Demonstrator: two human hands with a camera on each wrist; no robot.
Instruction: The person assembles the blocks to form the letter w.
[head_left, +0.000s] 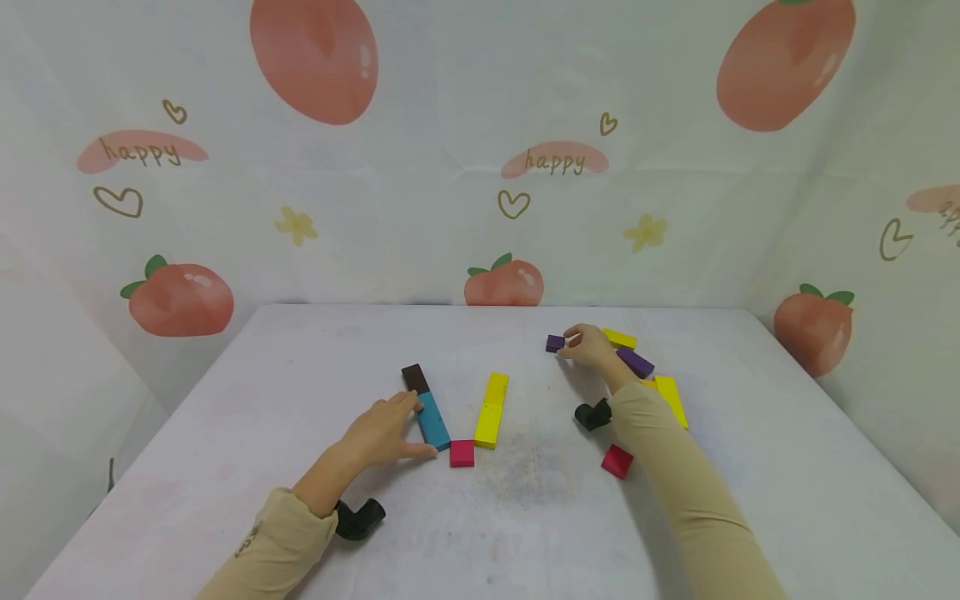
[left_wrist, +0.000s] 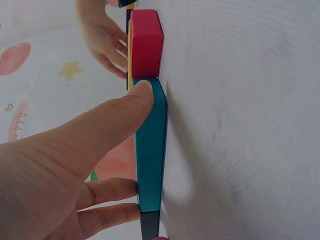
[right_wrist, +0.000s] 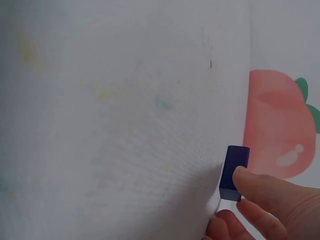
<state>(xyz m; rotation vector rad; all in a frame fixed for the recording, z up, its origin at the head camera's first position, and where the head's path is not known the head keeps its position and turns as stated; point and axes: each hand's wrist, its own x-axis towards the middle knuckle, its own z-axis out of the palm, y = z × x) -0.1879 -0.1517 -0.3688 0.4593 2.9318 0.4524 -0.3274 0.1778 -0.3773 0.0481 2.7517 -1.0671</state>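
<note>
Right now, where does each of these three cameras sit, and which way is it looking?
Head: worn on the head, looking forward and down at the table; both forearms and hands show.
Left wrist: at the left hand, looking along its fingers touching the blue block, beside the red block.
Right wrist: at the right hand, whose fingers pinch the small purple block.
Shared: the head view also shows these blocks.

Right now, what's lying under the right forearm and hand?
A long purple block and a yellow block stick out from beneath the right forearm; another yellow block shows behind the right hand. How much of them the sleeve covers is hidden.
</note>
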